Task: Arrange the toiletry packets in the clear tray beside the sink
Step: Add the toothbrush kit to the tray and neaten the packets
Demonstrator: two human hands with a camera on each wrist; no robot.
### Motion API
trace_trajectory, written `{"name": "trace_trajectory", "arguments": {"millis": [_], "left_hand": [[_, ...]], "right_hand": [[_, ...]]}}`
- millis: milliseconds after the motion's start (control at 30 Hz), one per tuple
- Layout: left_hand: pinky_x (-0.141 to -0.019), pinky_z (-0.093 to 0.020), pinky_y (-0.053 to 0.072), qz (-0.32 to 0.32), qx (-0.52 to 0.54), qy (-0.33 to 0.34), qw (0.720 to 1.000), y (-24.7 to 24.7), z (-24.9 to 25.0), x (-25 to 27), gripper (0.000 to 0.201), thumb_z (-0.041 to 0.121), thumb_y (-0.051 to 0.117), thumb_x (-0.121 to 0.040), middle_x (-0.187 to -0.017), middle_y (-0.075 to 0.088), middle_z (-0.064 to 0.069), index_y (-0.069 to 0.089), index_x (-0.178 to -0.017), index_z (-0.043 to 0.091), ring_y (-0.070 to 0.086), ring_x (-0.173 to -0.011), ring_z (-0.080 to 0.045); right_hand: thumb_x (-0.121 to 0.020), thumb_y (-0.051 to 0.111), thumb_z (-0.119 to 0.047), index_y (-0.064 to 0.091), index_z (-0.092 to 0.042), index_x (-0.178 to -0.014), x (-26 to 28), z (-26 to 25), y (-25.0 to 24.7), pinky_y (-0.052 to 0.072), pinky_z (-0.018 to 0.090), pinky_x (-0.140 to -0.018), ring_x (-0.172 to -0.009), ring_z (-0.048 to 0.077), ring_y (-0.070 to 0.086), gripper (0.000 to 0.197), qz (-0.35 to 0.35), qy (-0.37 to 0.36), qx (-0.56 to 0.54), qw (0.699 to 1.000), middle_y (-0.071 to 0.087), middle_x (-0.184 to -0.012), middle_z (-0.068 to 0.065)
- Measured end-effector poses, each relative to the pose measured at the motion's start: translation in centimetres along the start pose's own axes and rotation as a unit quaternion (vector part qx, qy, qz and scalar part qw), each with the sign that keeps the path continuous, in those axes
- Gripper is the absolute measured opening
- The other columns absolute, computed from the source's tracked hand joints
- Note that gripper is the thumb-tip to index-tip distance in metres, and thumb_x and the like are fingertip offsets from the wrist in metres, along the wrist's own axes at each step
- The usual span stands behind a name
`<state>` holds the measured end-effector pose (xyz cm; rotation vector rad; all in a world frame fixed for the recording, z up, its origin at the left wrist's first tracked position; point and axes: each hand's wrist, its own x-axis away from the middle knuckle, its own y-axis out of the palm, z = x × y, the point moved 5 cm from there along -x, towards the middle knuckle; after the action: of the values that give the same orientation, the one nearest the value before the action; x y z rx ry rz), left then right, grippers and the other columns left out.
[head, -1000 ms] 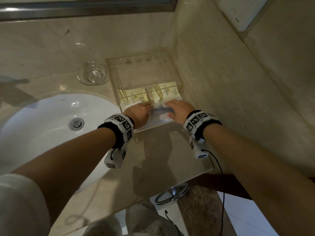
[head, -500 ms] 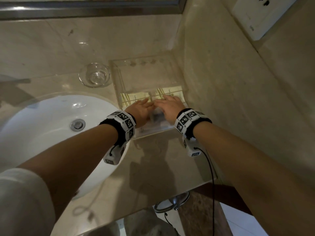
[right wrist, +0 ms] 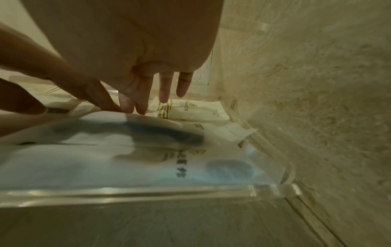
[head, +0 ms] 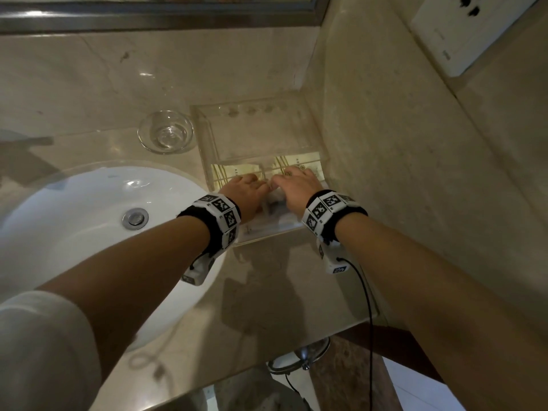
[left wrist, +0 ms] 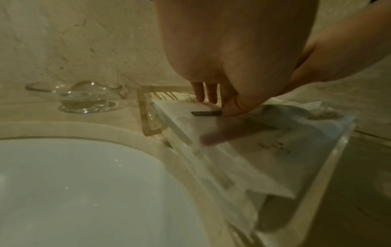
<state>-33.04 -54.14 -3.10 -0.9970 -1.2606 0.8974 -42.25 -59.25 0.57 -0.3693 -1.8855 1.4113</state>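
A clear tray [head: 255, 134] sits in the corner right of the sink. Two cream packets with gold stripes [head: 234, 172] [head: 305, 166] lie across its middle. Several white packets [left wrist: 243, 163] are stacked at its front. On top lies a translucent packet [right wrist: 105, 160] with something dark blue inside. My left hand [head: 255, 180] has its thumb on that packet's left end by a dark strip [left wrist: 206, 113], fingertips at the far edge. My right hand [head: 281, 180] pinches the same far edge [right wrist: 122, 108] with thumb and first fingers. The other two fingers hang over a cream packet [right wrist: 194, 110].
A small glass dish [head: 165, 134] stands left of the tray, behind the white basin [head: 74, 232]. The marble side wall [head: 415, 173] runs along the tray's right side, with a socket plate [head: 462, 28] above. Bare counter [head: 281, 292] lies in front of the tray.
Both hands moved from the tray's front edge toward the cream packets, bringing the translucent packet along. They now sit closer together over its far edge.
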Motion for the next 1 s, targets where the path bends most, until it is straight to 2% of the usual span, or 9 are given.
{"name": "trace_trajectory", "arguments": {"millis": [100,233,467,600,700,767,867,933,1000], "left_hand": [[-0.110,-0.036,0.028,0.002,-0.018,0.006,1.000,0.0,0.2,-0.2,0.060,0.028,0.044,-0.094,-0.154,0.027,0.001,0.018,-0.147,0.019,0.029,-0.138,-0.024],[-0.109,-0.037,0.028,-0.002,-0.033,-0.010,0.999,0.2,0.3,-0.5,0.052,0.028,0.043,-0.093,-0.146,0.040,-0.004,0.028,-0.141,0.015,0.031,-0.136,-0.025],[-0.106,-0.037,0.031,0.003,-0.042,-0.008,0.999,0.3,0.4,-0.6,0.046,0.027,0.043,-0.092,-0.141,0.044,-0.006,0.033,-0.134,0.011,0.034,-0.133,-0.026],[-0.108,-0.036,0.029,0.010,-0.001,0.005,1.000,-0.2,0.1,-0.7,0.048,0.021,0.046,-0.091,-0.142,0.043,-0.010,0.034,-0.136,0.009,0.034,-0.135,-0.027],[-0.112,-0.033,0.025,0.016,0.027,0.011,0.999,-0.4,-0.2,-0.1,0.047,0.020,0.045,-0.092,-0.143,0.045,-0.012,0.037,-0.136,0.006,0.031,-0.139,-0.026],[-0.112,-0.035,0.025,0.022,0.007,0.019,1.000,0.0,-0.4,0.1,0.046,0.021,0.042,-0.094,-0.144,0.044,-0.012,0.036,-0.137,0.006,0.028,-0.141,-0.026],[-0.105,-0.038,0.029,0.025,-0.013,0.001,1.000,-0.3,0.0,0.5,0.046,0.020,0.042,-0.093,-0.139,0.048,-0.015,0.036,-0.136,0.005,0.030,-0.136,-0.028],[-0.098,-0.037,0.033,0.017,-0.059,0.009,0.998,-0.9,0.7,0.4,0.043,0.020,0.042,-0.092,-0.129,0.055,-0.013,0.036,-0.132,0.006,0.038,-0.126,-0.028],[-0.087,-0.034,0.039,0.001,-0.074,0.012,0.997,-1.2,0.9,0.2,0.039,0.020,0.043,-0.087,-0.112,0.065,-0.009,0.045,-0.123,0.007,0.049,-0.111,-0.027]], "right_hand": [[-0.081,0.045,0.004,0.052,-0.019,-0.118,-0.4,0.0,0.1,0.028,0.034,-0.104,-0.129,0.027,0.036,0.044,0.015,0.002,-0.027,1.000,0.046,-0.135,0.008],[-0.076,0.043,0.010,0.053,-0.021,-0.111,-0.7,0.5,0.3,0.034,0.034,-0.097,-0.113,0.029,0.043,0.048,0.015,0.030,-0.073,0.997,0.048,-0.128,0.006],[-0.075,0.044,0.011,0.053,-0.019,-0.112,-0.9,0.4,0.6,0.033,0.033,-0.098,-0.117,0.028,0.045,0.048,0.021,0.020,-0.087,0.996,0.050,-0.127,0.006],[-0.083,0.044,0.008,0.051,-0.015,-0.122,-0.6,0.6,0.1,0.032,0.033,-0.102,-0.123,0.024,0.044,0.046,0.039,0.019,-0.094,0.995,0.054,-0.129,0.006],[-0.087,0.043,0.000,0.050,-0.018,-0.124,-0.4,1.3,0.4,0.036,0.036,-0.100,-0.120,0.027,0.046,0.042,0.040,0.043,-0.098,0.993,0.054,-0.127,0.007],[-0.087,0.043,-0.001,0.050,-0.021,-0.123,-0.2,1.6,0.9,0.039,0.037,-0.095,-0.114,0.030,0.049,0.042,0.019,0.061,-0.102,0.993,0.054,-0.123,0.008],[-0.086,0.043,0.002,0.051,-0.018,-0.119,0.1,1.6,1.0,0.040,0.036,-0.090,-0.108,0.031,0.051,0.039,0.030,0.071,-0.113,0.991,0.055,-0.120,0.009],[-0.084,0.044,0.004,0.052,-0.017,-0.114,0.2,1.7,1.0,0.042,0.036,-0.087,-0.104,0.031,0.053,0.037,0.053,0.075,-0.119,0.989,0.056,-0.116,0.010],[-0.083,0.044,0.005,0.052,-0.015,-0.113,0.5,2.0,1.0,0.044,0.037,-0.086,-0.102,0.032,0.054,0.037,0.060,0.082,-0.122,0.987,0.055,-0.115,0.011]]}}
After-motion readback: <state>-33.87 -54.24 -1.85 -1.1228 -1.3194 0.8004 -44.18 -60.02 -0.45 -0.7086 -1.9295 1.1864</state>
